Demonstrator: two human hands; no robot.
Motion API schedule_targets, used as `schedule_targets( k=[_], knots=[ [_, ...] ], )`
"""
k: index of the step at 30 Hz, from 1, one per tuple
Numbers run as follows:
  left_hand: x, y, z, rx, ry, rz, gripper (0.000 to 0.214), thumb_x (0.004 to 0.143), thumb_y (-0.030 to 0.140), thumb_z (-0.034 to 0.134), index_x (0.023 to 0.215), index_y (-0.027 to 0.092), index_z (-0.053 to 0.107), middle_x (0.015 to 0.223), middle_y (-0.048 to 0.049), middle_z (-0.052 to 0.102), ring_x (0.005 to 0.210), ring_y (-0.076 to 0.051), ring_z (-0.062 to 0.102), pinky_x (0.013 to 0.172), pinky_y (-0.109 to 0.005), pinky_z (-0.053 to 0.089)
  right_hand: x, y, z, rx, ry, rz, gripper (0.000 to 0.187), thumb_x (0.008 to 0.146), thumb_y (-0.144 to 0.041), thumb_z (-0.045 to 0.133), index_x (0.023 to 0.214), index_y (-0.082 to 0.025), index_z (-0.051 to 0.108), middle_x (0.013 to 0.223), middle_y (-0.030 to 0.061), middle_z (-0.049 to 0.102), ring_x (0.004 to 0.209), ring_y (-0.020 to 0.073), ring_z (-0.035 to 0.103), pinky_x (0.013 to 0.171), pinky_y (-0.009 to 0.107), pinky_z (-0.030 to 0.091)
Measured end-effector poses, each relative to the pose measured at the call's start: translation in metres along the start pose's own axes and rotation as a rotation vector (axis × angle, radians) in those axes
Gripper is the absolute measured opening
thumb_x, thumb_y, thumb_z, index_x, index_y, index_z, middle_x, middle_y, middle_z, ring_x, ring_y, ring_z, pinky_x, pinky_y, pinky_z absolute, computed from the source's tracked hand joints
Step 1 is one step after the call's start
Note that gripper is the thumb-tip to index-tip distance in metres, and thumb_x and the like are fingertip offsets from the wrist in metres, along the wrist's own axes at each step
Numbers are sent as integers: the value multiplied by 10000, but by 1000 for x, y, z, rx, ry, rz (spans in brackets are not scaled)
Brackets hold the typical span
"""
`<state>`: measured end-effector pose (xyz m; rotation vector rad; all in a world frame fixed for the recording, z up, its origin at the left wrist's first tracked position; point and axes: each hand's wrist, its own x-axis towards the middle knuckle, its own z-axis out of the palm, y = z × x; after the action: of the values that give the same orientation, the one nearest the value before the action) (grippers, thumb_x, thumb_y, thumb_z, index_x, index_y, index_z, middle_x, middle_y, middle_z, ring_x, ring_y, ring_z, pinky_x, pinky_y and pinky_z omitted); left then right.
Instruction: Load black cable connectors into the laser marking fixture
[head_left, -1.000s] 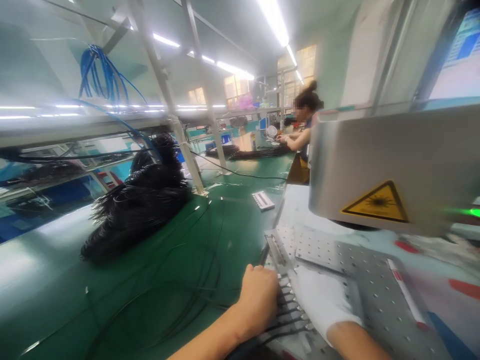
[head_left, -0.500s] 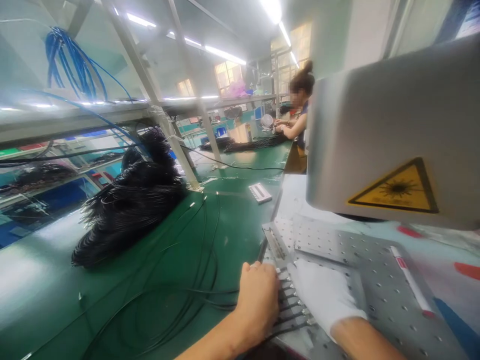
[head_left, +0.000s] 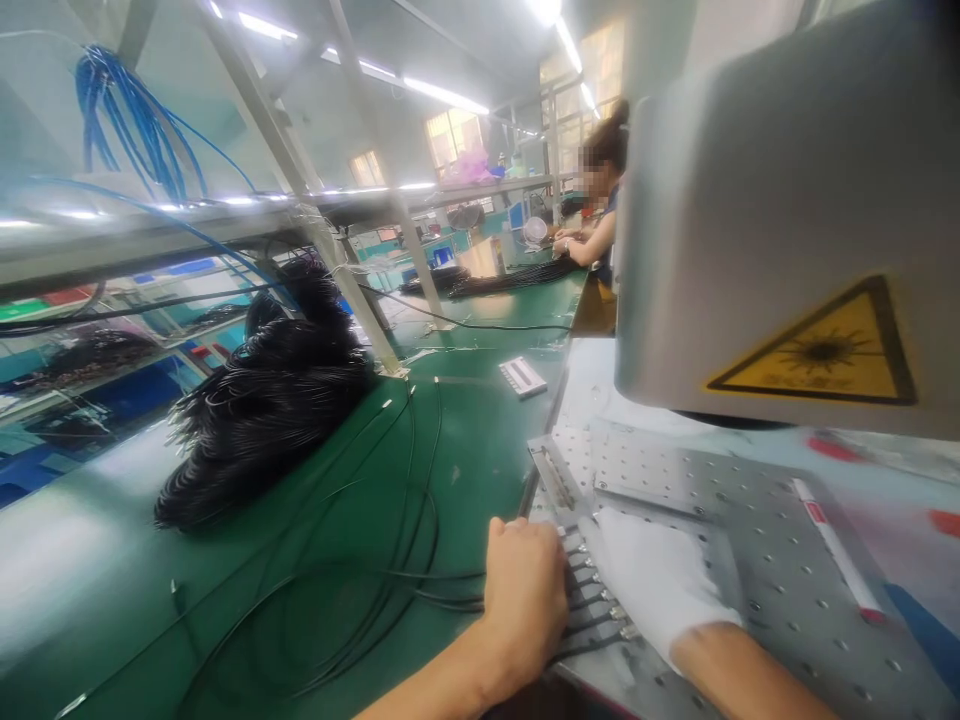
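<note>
My left hand [head_left: 525, 590], bare, is closed over several black cables [head_left: 450, 600] at the edge between the green table and the metal plate. Their silver connectors [head_left: 616, 612] lie in a row on a fixture to the right of this hand. My right hand [head_left: 652, 575], in a white glove, rests palm down beside the connectors, its fingertips near the upper end of the row. Its fingers are blurred and partly hidden, so their grip is unclear. A small slotted metal strip [head_left: 553, 472] lies just beyond both hands.
A grey machine head with a laser warning sign [head_left: 817, 350] overhangs the perforated plate [head_left: 795, 570]. A white-and-red marker [head_left: 840, 550] lies on that plate. Coiled black cables [head_left: 270, 410] and a white slotted block [head_left: 523, 377] sit on the green table [head_left: 480, 440]. Another person [head_left: 600, 220] works farther back.
The camera view has shifted slightly, so the machine head appears a little higher and larger. Both hands stay in nearly the same place over the cables and connectors.
</note>
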<state>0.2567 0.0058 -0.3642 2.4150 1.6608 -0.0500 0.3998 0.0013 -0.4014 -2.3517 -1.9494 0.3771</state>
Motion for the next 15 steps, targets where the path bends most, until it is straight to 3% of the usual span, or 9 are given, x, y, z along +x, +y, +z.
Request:
schedule_targets(
  k=[4, 9, 15],
  knots=[
    [0, 1, -1, 13, -16, 5, 239, 899, 163, 406, 818, 169, 631, 879, -89, 694, 872, -231, 608, 785, -382, 330, 1, 1, 1, -9, -36, 11, 388, 990, -484, 472, 993, -143, 657, 856, 50, 670, 799, 172, 647, 813, 387, 520],
    [1, 3, -4, 29, -31, 18, 213, 876, 147, 418, 817, 170, 621, 879, -86, 689, 893, -237, 607, 808, -387, 356, 1, 1, 4, 2, -37, 29, 380, 944, -474, 572, 1138, -149, 607, 1103, 79, 630, 967, 199, 618, 874, 420, 524],
    [-3, 7, -18, 95, -121, 53, 217, 897, 168, 449, 1015, 104, 620, 1049, -134, 668, 1027, -271, 585, 922, -411, 405, -4, -7, -5, 16, 50, -11, 377, 938, -434, 595, 1187, -151, 588, 1185, 99, 596, 1021, 215, 600, 886, 426, 527]
  ],
)
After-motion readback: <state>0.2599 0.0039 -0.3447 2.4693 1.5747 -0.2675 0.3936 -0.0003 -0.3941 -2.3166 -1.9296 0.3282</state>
